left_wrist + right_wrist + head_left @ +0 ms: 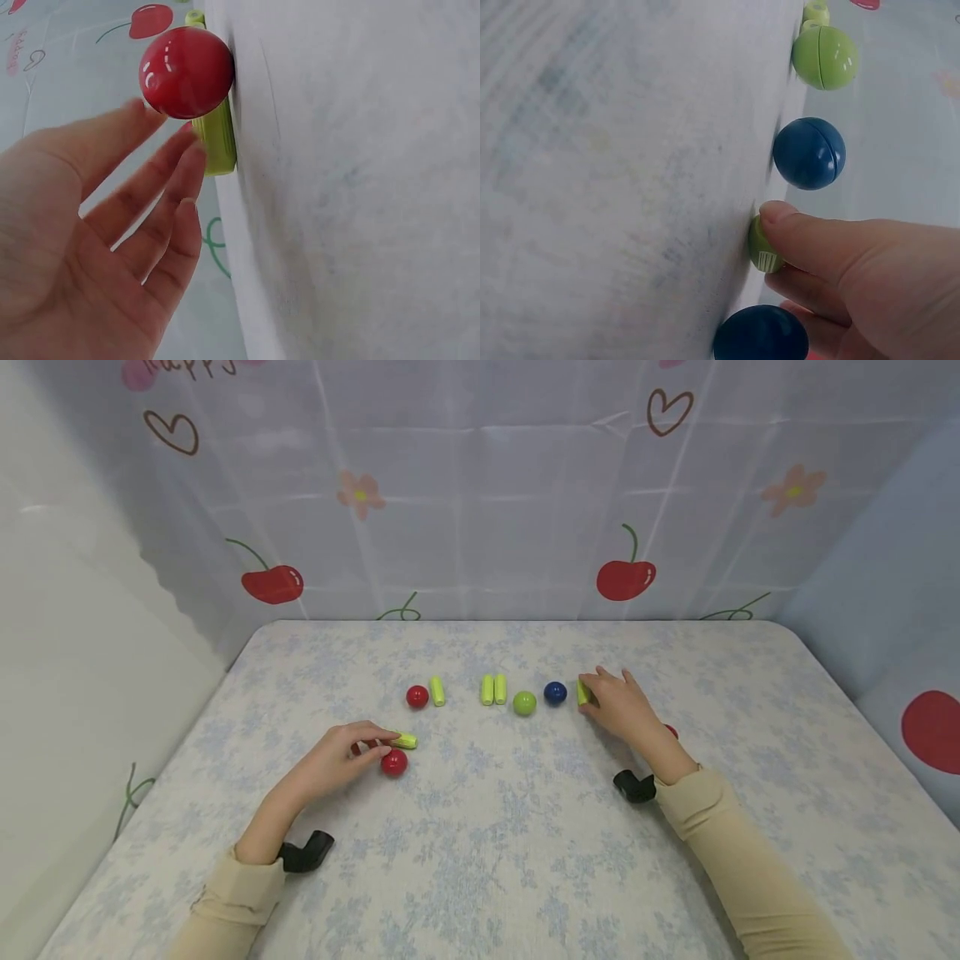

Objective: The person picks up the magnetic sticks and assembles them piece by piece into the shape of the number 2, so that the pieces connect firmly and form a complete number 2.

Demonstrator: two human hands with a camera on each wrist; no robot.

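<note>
My right hand (618,703) pinches a short yellow-green cylinder (582,692) between thumb and fingers at the table's far side. In the right wrist view, the ribbed end of this cylinder (766,259) shows under the thumb, with a blue ball (810,154) on one side and a second dark blue ball (761,336) on the other. My left hand (341,760) is at the left, its fingers loosely bent and spread. Its thumb tip is right at a red ball (393,763), and its fingertips overlap another yellow-green cylinder (406,741). Something red shows partly behind those fingers.
Across the far part of the cloth-covered table (480,843) lie a red ball (417,697), a cylinder (437,691), a side-by-side pair of cylinders (487,690) and a green ball (525,702). A red thing (672,731) peeks out behind the right wrist. A printed curtain (480,527) hangs behind.
</note>
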